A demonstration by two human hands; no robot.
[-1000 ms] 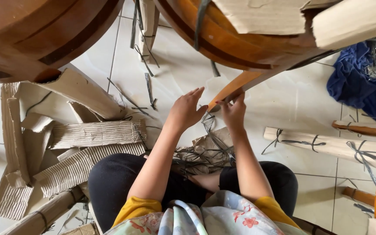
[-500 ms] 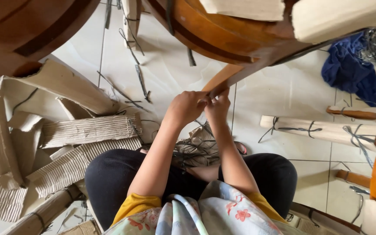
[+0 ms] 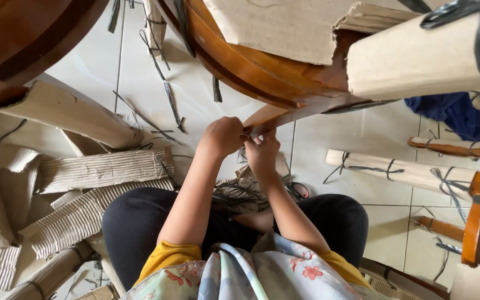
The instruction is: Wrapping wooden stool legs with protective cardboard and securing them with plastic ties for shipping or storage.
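Two hands pinching wrap on wooden leg, risk of slip.
I see left hand [image 3: 223,136] and right hand [image 3: 262,153], grips closed on cardboard wrap [image 3: 268,115]; a hard tug could tear it or jerk the wooden leg [image 3: 306,111].

1. You are working in soft, even daylight; the pale floor tiles [image 3: 206,83] beyond your hands look bright but not blown out.
2. Shadows are faint: a soft one lies on the floor under the wooden chair frame [image 3: 251,66] just above your left hand [image 3: 223,136] and right hand [image 3: 262,153].
3. Both hands read sharp, with no motion blur.
4. The cardboard-wrapped piece [image 3: 423,53] up and to the right of your hands looms large and slightly soft.
5. Lines bend outward near the frame edges.
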